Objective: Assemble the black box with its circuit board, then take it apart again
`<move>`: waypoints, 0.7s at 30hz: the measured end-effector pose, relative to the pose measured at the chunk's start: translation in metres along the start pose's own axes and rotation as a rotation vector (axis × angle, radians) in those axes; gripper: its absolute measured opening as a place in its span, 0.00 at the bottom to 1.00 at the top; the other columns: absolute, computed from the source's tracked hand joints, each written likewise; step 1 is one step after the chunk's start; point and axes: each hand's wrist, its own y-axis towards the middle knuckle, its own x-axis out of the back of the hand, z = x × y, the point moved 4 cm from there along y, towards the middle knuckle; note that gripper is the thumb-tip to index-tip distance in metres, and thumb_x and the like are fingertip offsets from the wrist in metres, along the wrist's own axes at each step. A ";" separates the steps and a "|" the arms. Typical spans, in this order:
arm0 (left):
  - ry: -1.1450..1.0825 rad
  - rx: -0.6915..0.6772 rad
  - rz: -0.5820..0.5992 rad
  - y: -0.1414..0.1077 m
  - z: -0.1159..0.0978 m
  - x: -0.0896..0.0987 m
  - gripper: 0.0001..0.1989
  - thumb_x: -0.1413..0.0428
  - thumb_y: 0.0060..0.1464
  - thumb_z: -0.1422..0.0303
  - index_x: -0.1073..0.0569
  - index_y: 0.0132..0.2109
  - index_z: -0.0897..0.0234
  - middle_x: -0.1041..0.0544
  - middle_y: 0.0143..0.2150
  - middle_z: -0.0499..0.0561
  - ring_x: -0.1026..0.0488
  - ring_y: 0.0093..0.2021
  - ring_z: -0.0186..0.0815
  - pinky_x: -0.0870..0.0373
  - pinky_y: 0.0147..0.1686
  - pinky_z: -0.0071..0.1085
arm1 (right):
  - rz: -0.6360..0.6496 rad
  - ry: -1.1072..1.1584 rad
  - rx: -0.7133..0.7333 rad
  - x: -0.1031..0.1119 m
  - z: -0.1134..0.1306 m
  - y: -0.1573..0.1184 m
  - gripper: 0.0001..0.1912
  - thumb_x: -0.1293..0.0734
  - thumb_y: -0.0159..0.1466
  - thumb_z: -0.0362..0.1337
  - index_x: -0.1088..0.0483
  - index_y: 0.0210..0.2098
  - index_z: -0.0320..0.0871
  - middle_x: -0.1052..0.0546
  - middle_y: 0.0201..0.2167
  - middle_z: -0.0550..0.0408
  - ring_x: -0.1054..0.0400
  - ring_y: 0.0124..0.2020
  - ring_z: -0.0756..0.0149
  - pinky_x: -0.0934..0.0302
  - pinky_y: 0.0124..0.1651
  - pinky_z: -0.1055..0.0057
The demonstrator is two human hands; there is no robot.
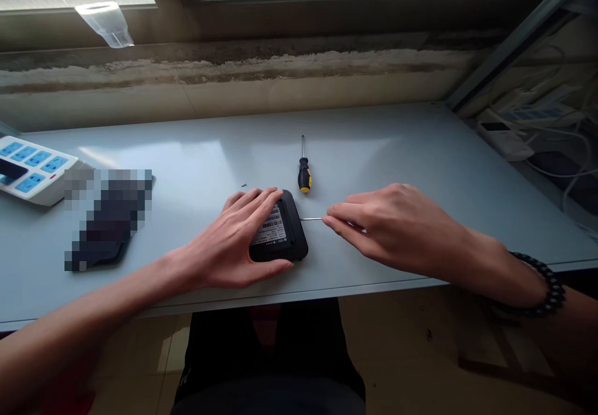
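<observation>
A flat black electronic box [299, 240] with rounded corners and a white barcode label lies on the desk. My left hand [238, 240] holds it down, with the fingers over its far side and the thumb along its near edge, covering its left part. In my right hand [383, 222], closed, is a screwdriver [313, 219]; its thin metal shaft points left and its tip meets the box's right edge. Its handle is mostly hidden in my fingers. Beyond the box lies a second screwdriver [304, 175] with a black and yellow handle. A tiny screw [243, 185] rests behind my left fingers.
A white power strip [35, 169] with blue sockets is at far left, near a dark pixelated object [112, 222]. White cables and devices [532, 116] crowd the right side. A translucent plastic cup-like piece [107, 23] is by the window. The desk's front edge [374, 289] runs below my hands.
</observation>
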 end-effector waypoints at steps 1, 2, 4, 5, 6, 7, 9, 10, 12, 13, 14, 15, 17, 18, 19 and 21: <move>0.003 -0.003 0.000 0.000 0.000 0.000 0.47 0.44 0.63 0.43 0.47 0.77 0.68 0.35 0.74 0.71 0.36 0.73 0.61 0.41 0.72 0.63 | 0.003 0.024 -0.013 0.000 -0.001 0.000 0.25 0.44 0.75 0.43 0.36 0.24 0.39 0.36 0.18 0.56 0.60 0.22 0.74 0.64 0.27 0.70; 0.004 -0.005 -0.002 0.000 0.000 0.000 0.47 0.44 0.64 0.43 0.46 0.76 0.68 0.35 0.74 0.71 0.36 0.73 0.61 0.41 0.72 0.63 | 0.004 0.031 -0.025 0.000 -0.001 0.001 0.25 0.44 0.75 0.43 0.35 0.24 0.39 0.36 0.18 0.56 0.60 0.22 0.74 0.64 0.27 0.70; -0.001 -0.003 -0.002 0.001 0.000 0.000 0.47 0.44 0.63 0.44 0.46 0.76 0.70 0.36 0.74 0.72 0.36 0.72 0.62 0.41 0.72 0.64 | 0.013 0.012 -0.052 0.002 -0.001 0.001 0.25 0.44 0.75 0.43 0.35 0.24 0.39 0.36 0.18 0.56 0.60 0.22 0.74 0.64 0.27 0.70; -0.008 -0.002 -0.003 0.001 0.000 0.000 0.47 0.43 0.63 0.44 0.45 0.76 0.71 0.36 0.74 0.73 0.36 0.72 0.63 0.41 0.72 0.64 | 0.023 -0.007 -0.058 0.003 -0.002 0.002 0.25 0.44 0.75 0.43 0.35 0.23 0.39 0.37 0.18 0.56 0.61 0.22 0.74 0.65 0.27 0.70; -0.015 0.000 -0.003 0.001 0.000 0.000 0.47 0.43 0.63 0.44 0.45 0.76 0.71 0.36 0.74 0.72 0.37 0.73 0.63 0.42 0.72 0.64 | 0.035 -0.023 -0.058 0.004 -0.002 0.003 0.25 0.44 0.75 0.43 0.35 0.23 0.40 0.37 0.18 0.56 0.62 0.22 0.73 0.65 0.27 0.69; -0.022 0.002 -0.003 0.001 0.000 0.000 0.47 0.42 0.62 0.44 0.44 0.76 0.70 0.36 0.74 0.72 0.37 0.73 0.64 0.42 0.72 0.64 | 0.050 -0.034 -0.051 0.006 -0.002 0.004 0.25 0.44 0.75 0.44 0.35 0.24 0.40 0.36 0.19 0.56 0.62 0.22 0.73 0.65 0.28 0.69; -0.026 0.006 0.003 0.000 0.000 0.000 0.47 0.42 0.62 0.44 0.44 0.76 0.70 0.36 0.74 0.71 0.37 0.73 0.64 0.43 0.73 0.64 | 0.084 -0.044 -0.041 0.009 -0.003 0.008 0.25 0.44 0.75 0.44 0.35 0.24 0.40 0.35 0.20 0.56 0.62 0.23 0.72 0.66 0.29 0.67; -0.024 0.007 0.006 0.000 0.000 0.000 0.47 0.42 0.62 0.45 0.44 0.76 0.69 0.36 0.74 0.71 0.37 0.73 0.64 0.43 0.73 0.64 | 0.099 -0.042 -0.043 0.010 -0.003 0.010 0.25 0.44 0.74 0.45 0.36 0.24 0.40 0.34 0.20 0.56 0.62 0.23 0.72 0.66 0.30 0.66; -0.015 0.006 0.011 0.000 0.000 0.000 0.47 0.42 0.62 0.45 0.44 0.76 0.69 0.36 0.75 0.71 0.37 0.73 0.63 0.42 0.72 0.63 | 0.127 -0.031 -0.062 0.013 -0.004 0.014 0.24 0.43 0.73 0.44 0.37 0.23 0.40 0.33 0.20 0.55 0.62 0.23 0.72 0.66 0.31 0.65; -0.014 0.000 0.011 0.001 0.000 0.000 0.46 0.42 0.62 0.45 0.44 0.76 0.69 0.36 0.74 0.71 0.37 0.73 0.62 0.42 0.72 0.63 | 0.140 -0.030 -0.074 0.015 -0.003 0.016 0.24 0.42 0.73 0.44 0.38 0.22 0.40 0.33 0.20 0.55 0.61 0.23 0.72 0.66 0.32 0.65; -0.014 -0.006 0.010 0.001 -0.001 0.000 0.46 0.42 0.62 0.45 0.44 0.75 0.70 0.36 0.74 0.71 0.36 0.72 0.62 0.41 0.72 0.63 | 0.152 -0.033 -0.082 0.017 -0.002 0.017 0.24 0.41 0.72 0.44 0.39 0.21 0.40 0.33 0.20 0.55 0.61 0.23 0.72 0.66 0.32 0.65; -0.015 -0.011 0.009 0.001 -0.001 0.000 0.46 0.42 0.62 0.46 0.43 0.75 0.70 0.35 0.74 0.72 0.36 0.72 0.62 0.41 0.71 0.63 | 0.163 -0.042 -0.085 0.018 -0.001 0.019 0.25 0.41 0.72 0.44 0.39 0.21 0.40 0.33 0.20 0.54 0.61 0.23 0.72 0.66 0.32 0.64; -0.015 -0.018 0.004 0.002 -0.001 0.000 0.46 0.42 0.62 0.46 0.43 0.75 0.71 0.35 0.73 0.72 0.35 0.71 0.62 0.40 0.71 0.63 | 0.188 -0.086 -0.078 0.021 0.002 0.022 0.25 0.41 0.72 0.43 0.40 0.20 0.40 0.34 0.19 0.54 0.61 0.22 0.72 0.66 0.32 0.64; -0.013 -0.022 0.001 0.002 -0.001 0.000 0.45 0.42 0.62 0.46 0.43 0.75 0.71 0.35 0.73 0.72 0.35 0.71 0.62 0.40 0.71 0.63 | 0.189 -0.115 -0.065 0.023 0.003 0.023 0.24 0.41 0.72 0.42 0.40 0.20 0.40 0.35 0.19 0.54 0.62 0.22 0.71 0.66 0.31 0.64; -0.011 -0.026 -0.002 0.002 -0.002 0.000 0.45 0.42 0.62 0.46 0.43 0.75 0.71 0.35 0.73 0.72 0.35 0.71 0.62 0.40 0.70 0.63 | 0.187 -0.141 -0.039 0.024 0.004 0.024 0.24 0.41 0.72 0.41 0.41 0.20 0.40 0.36 0.18 0.54 0.62 0.22 0.71 0.65 0.30 0.64; -0.007 -0.044 -0.010 0.001 -0.002 0.000 0.44 0.42 0.63 0.47 0.43 0.75 0.71 0.35 0.73 0.72 0.35 0.70 0.63 0.40 0.70 0.64 | 0.146 -0.145 0.057 0.029 0.006 0.028 0.22 0.39 0.70 0.36 0.41 0.19 0.40 0.37 0.17 0.54 0.64 0.21 0.72 0.66 0.30 0.64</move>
